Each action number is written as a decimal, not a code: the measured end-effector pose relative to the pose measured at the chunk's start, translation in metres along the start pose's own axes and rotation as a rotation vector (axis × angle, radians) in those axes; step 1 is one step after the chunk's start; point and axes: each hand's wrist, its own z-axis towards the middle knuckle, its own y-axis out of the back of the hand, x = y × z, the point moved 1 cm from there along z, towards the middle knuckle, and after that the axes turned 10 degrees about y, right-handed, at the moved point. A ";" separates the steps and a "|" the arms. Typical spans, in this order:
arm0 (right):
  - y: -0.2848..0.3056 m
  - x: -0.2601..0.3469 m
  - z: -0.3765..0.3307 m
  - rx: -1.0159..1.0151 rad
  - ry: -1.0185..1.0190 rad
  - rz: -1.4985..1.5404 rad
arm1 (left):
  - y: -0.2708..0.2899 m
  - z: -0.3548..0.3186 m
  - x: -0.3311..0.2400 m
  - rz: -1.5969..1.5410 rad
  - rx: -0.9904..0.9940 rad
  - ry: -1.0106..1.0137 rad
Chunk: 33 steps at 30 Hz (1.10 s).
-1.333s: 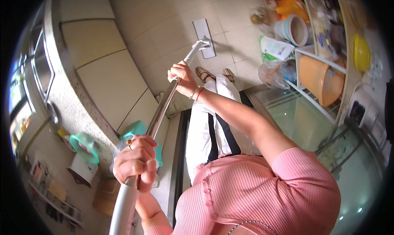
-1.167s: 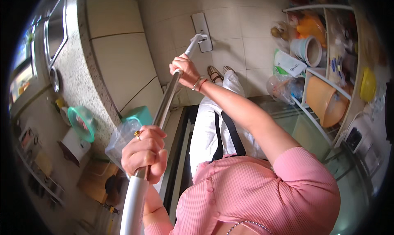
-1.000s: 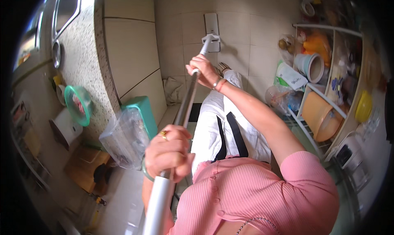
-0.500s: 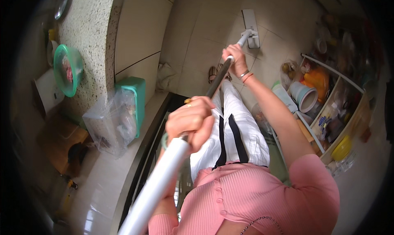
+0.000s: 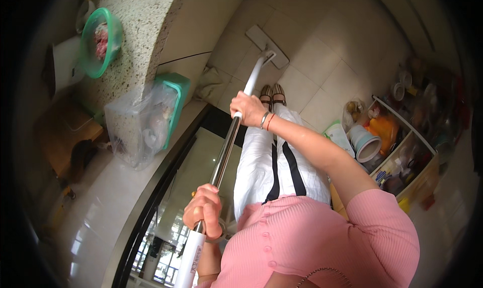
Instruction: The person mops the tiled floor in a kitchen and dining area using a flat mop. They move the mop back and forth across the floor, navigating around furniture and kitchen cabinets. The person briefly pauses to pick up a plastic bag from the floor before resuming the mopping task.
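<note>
Two hands (image 5: 203, 211) (image 5: 246, 110), fingers (image 5: 211, 221) clamped round one pole (image 5: 225, 159); one mop head (image 5: 259, 38), two shoes (image 5: 278, 97).

Flr (image 5: 324, 79) room btwn mop head (image 5: 256, 36) & shelf (image 5: 405, 123); cabinet (image 5: 204, 31) L

Our left hand (image 5: 205, 211) closes around the silver section of a mop pole (image 5: 224, 154), beside its white grip (image 5: 190, 258), while our right hand (image 5: 247, 109) wraps it farther along. At the pole's far end, a flat mop head (image 5: 258, 38) lies on the tiled floor (image 5: 319, 69), beyond our shoes (image 5: 278, 94). To the left, a green bowl (image 5: 115, 36) sits on a speckled counter (image 5: 142, 28); to the right, containers (image 5: 366, 143) crowd a shelf (image 5: 404, 118).
</note>
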 end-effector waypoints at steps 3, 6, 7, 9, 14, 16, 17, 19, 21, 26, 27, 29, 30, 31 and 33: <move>-0.008 0.013 0.001 0.172 -0.009 0.063 | 0.006 -0.015 -0.002 -0.058 -0.113 0.055; 0.008 0.011 0.004 0.175 0.071 0.022 | 0.001 -0.010 -0.004 -0.093 -0.136 -0.019; 0.021 0.008 0.005 0.176 0.063 0.061 | -0.005 0.000 -0.010 -0.105 -0.081 -0.052; 0.035 0.007 0.006 0.152 0.077 0.068 | -0.007 0.013 -0.013 -0.166 0.013 -0.146; 0.065 -0.021 0.019 0.107 0.121 -0.049 | -0.016 0.034 0.004 -0.287 0.032 -0.234; 0.072 -0.053 0.025 0.047 0.174 -0.087 | -0.028 0.043 0.025 -0.307 0.009 -0.205; 0.077 -0.064 0.028 0.048 0.160 -0.136 | -0.035 0.048 0.036 -0.278 0.006 -0.232; 0.077 -0.085 0.037 0.051 0.155 -0.207 | -0.043 0.051 0.058 -0.280 -0.019 -0.240; 0.068 -0.102 0.041 0.061 0.171 -0.251 | -0.041 0.051 0.076 -0.340 -0.093 -0.208; 0.015 -0.067 0.046 0.245 0.212 -0.283 | -0.011 0.002 0.082 -0.298 -0.308 0.020; 0.005 -0.059 0.037 0.306 0.203 -0.230 | -0.010 -0.015 0.079 -0.293 -0.353 0.057; -0.018 -0.035 0.016 0.413 0.256 -0.204 | -0.013 -0.057 0.065 -0.282 -0.472 0.133; -0.026 -0.019 0.005 0.488 0.272 -0.216 | -0.016 -0.075 0.057 -0.279 -0.534 0.160; -0.031 0.000 -0.004 0.586 0.243 -0.177 | -0.021 -0.092 0.050 -0.265 -0.597 0.207; -0.035 0.018 -0.019 0.713 0.232 -0.114 | -0.029 -0.115 0.034 -0.270 -0.686 0.261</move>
